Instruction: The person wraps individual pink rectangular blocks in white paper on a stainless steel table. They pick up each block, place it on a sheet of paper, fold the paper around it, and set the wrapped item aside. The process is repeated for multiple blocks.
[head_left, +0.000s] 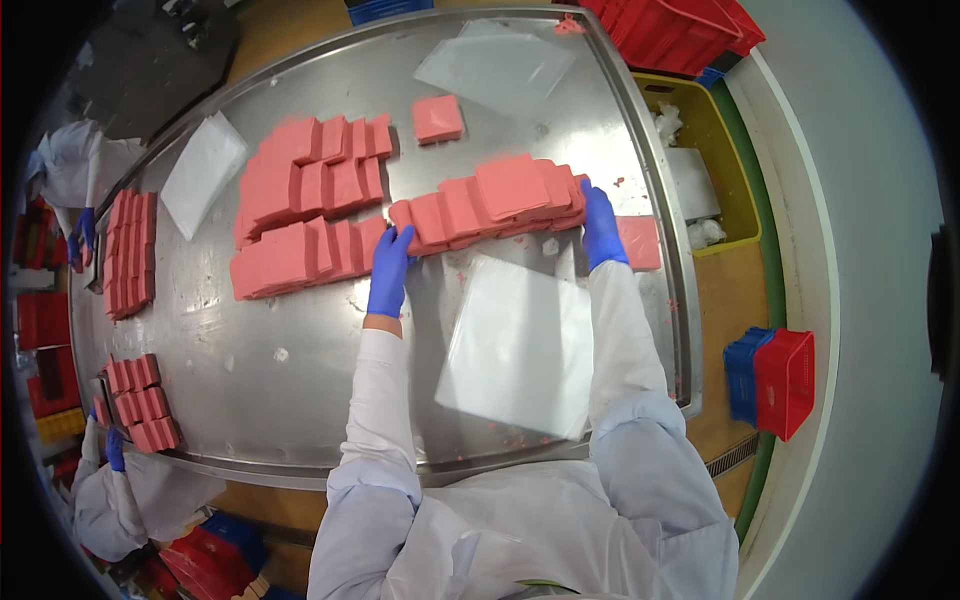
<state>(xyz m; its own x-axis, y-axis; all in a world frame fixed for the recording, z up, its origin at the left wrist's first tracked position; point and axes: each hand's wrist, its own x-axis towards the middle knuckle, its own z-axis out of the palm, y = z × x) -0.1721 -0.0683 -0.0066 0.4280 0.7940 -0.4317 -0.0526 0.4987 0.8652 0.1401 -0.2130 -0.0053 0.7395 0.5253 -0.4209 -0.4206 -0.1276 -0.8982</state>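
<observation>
Both my hands wear blue gloves and press on the two ends of a long row of stacked pink square slices (480, 199) on a steel table (315, 390). At its left end is my left hand (390, 270); my right hand (601, 225) cups the right end. More pink stacks (300, 180) stand in rows to the left, one touching close by my left hand. Beyond the row lies a small pink stack (437, 118). Below my hands is a pile of clear plastic sheets (521, 349). A flat pink piece (639, 241) lies right of my right hand.
More plastic sheets lie at the far side (495, 67) and left (202, 174). Pink rows (130, 255) and small stacks (142, 403) stand near two co-workers with gloved hands. Right of the table's raised rim are a yellow crate (739, 180), red crates (667, 34) and a red basket (787, 382).
</observation>
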